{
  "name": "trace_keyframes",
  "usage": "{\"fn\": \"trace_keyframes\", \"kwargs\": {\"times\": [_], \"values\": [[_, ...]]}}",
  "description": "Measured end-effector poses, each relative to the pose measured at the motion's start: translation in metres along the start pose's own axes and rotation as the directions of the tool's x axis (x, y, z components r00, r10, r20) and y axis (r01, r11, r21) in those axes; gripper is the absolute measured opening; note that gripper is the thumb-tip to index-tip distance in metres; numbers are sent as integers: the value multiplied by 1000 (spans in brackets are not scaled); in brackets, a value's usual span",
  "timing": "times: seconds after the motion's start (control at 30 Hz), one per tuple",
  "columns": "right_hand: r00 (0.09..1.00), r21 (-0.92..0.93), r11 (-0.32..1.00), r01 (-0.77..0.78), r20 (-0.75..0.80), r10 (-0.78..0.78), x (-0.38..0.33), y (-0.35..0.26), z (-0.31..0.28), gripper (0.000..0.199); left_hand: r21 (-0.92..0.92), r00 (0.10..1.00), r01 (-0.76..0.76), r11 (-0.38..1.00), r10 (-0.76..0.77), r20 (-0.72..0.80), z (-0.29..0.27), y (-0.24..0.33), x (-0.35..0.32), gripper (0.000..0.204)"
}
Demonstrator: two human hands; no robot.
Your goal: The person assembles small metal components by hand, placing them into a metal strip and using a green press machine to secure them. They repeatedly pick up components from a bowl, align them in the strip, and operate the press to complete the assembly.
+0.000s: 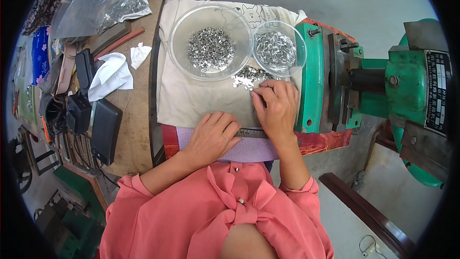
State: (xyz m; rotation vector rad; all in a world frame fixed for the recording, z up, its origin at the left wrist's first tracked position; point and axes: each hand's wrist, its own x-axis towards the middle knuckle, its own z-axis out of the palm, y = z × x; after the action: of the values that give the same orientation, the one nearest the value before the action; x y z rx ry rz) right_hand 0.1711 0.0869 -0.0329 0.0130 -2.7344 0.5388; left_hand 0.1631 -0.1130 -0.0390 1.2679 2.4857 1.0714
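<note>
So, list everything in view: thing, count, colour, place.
large tub: one, clear, top middle
small tub: one, clear, right of large tub
metal pieces: many, silver, in both tubs and loose before them
beige cloth: one, beige, under large tub
purple cloth: one, purple, centre
metal strip: one, grey, centre
press: one, green, right
dark beam: one, brown, lower right
wooden table: one, brown, left
plastic bag: one, clear, upper left
white papers: several, white, on wooden table
black cases: several, black, on wooden table
blue pack: one, blue, far left
smaller clutter: uncountable, mixed, far left
coral top: one, coral, bottom
left grip: one, bare, by metal strip
right grip: one, bare, at loose metal pieces
</note>
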Motion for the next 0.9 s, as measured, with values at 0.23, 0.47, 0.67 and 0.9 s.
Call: {"fn": "trace_keyframes", "kwargs": {"times": [0.23, 0.47, 0.67, 0.9], "values": [[1000, 26, 1000, 7, -12, -7, -7, -5, -1, 12, 40, 999, -6, 999, 4, 51, -3, -4, -8, 30], [1000, 38, 999, 2, 4, -2, -9, -7, -5, 13, -101, 996, 87, 991, -86, 11, -16, -6, -10, 30], [1000, 94, 995, -17, 26, 14, -22, -9, -5, 14, -114, 982, 157, 981, -168, -90, -18, -14, 11, 26], [999, 105, 994, -31, 16, 30, -26, -10, -6, 13, 80, 970, 191, 978, -175, -169, -7, -31, 43, 23]]}}
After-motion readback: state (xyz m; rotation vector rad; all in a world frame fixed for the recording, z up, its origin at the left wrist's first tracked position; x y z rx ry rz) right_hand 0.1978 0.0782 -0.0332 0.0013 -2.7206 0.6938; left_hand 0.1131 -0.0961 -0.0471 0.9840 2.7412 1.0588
